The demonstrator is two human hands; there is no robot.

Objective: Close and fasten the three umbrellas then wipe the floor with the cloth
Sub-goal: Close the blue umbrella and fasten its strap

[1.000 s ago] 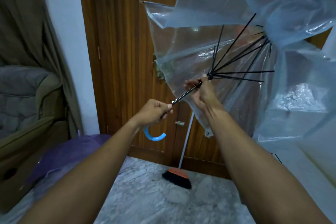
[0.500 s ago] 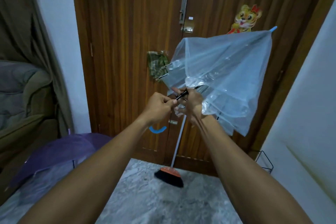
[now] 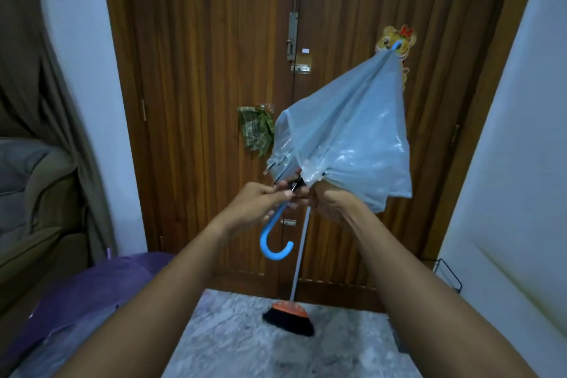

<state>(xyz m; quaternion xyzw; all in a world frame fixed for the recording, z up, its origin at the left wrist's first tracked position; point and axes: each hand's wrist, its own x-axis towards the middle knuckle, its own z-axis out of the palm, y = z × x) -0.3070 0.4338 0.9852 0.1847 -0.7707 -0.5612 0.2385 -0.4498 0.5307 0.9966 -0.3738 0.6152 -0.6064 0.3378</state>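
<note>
- Both hands meet at frame centre: left hand point(image 3: 256, 204) pinches the shaft above the blue handle point(image 3: 274, 239); right hand point(image 3: 329, 204) grips the gathered canopy edge.
- Clear umbrella point(image 3: 346, 138) points upper right, collapsed but loose.
- Best twist the folds snug before fastening.

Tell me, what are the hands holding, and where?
Both hold the clear blue umbrella: the left hand grips the shaft just above the blue hooked handle, the right hand bunches the canopy's lower edge.
</note>
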